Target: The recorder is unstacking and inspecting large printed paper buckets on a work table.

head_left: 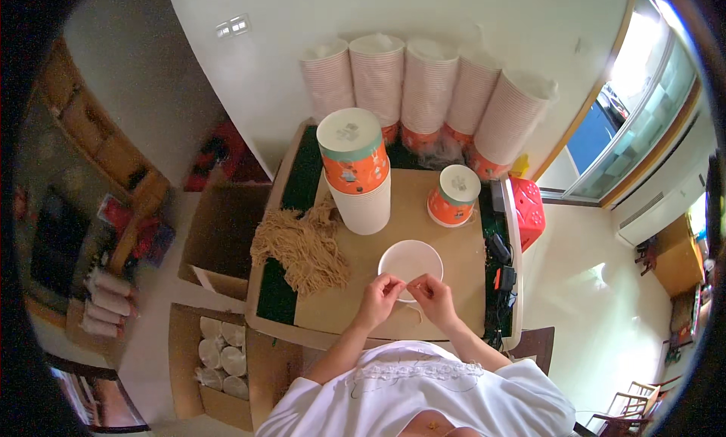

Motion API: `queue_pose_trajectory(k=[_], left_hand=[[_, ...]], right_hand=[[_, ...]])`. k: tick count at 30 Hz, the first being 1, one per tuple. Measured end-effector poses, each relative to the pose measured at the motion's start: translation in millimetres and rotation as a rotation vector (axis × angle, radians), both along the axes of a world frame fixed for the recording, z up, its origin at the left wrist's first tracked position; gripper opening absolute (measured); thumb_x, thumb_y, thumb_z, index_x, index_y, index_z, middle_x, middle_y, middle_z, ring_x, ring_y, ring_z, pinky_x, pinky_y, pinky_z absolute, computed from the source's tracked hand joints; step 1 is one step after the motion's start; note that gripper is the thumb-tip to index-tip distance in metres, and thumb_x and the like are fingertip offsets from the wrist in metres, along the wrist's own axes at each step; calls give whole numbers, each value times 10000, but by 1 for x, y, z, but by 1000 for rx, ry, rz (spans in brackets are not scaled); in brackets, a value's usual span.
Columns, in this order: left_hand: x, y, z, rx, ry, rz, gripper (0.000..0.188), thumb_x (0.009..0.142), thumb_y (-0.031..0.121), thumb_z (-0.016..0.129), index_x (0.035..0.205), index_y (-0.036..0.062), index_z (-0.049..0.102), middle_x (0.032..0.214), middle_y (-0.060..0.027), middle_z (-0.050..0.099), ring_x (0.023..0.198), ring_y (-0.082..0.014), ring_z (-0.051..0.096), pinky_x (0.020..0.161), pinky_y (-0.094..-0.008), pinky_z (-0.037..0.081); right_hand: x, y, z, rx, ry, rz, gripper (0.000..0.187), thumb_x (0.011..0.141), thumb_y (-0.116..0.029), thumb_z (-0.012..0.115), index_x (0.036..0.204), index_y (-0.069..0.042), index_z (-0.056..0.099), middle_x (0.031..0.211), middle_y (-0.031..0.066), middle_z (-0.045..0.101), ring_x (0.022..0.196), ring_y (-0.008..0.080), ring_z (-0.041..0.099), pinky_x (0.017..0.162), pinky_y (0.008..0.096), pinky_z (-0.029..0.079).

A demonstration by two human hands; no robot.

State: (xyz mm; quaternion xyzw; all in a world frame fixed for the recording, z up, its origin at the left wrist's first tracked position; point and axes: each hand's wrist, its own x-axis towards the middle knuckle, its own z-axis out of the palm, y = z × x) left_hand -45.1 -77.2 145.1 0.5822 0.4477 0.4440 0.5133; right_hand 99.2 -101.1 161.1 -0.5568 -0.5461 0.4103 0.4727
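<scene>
My left hand (380, 293) and my right hand (429, 293) are close together at the near rim of an upright white paper bucket (411, 257). Fingertips on both sides are pinched on a thin tan string (414, 311), a strand of which hangs just below them. Left of the bucket lies a tangled bundle of tan strings (302, 248). Behind it, an upside-down orange and green paper bucket (354, 168) caps a nested white stack (364, 209). A single orange bucket (454, 197) stands upside down to the right.
Several tall wrapped bucket stacks (429, 82) line the wall behind the table (461, 316). Cables and a small black and orange device (504, 277) lie along its right edge. A red stool (527, 210) stands beyond. Cardboard boxes (185, 346) are at left, one holding wrapped stacks.
</scene>
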Motion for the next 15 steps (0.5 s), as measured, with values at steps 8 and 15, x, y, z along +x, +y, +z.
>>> queue_pose_trajectory(k=[8,15], left_hand=[[9,12,3,-60,79,-33,92,850,86,517,813,3,499,677,-37,525,594,-94,511,539,-241,421],[20,31,-22,-33,105,-6,115,898,102,413,812,24,414,658,-64,506,551,-145,500,512,-283,412]], right_hand=[[0,10,-3,49,-39,-74,38,772,-34,612,782,-39,576,525,-64,349,496,20,310,426,201,257],[-4,30,1,29,-67,-35,55,803,-91,585,820,-40,576,525,-6,411,495,48,362,443,225,321]])
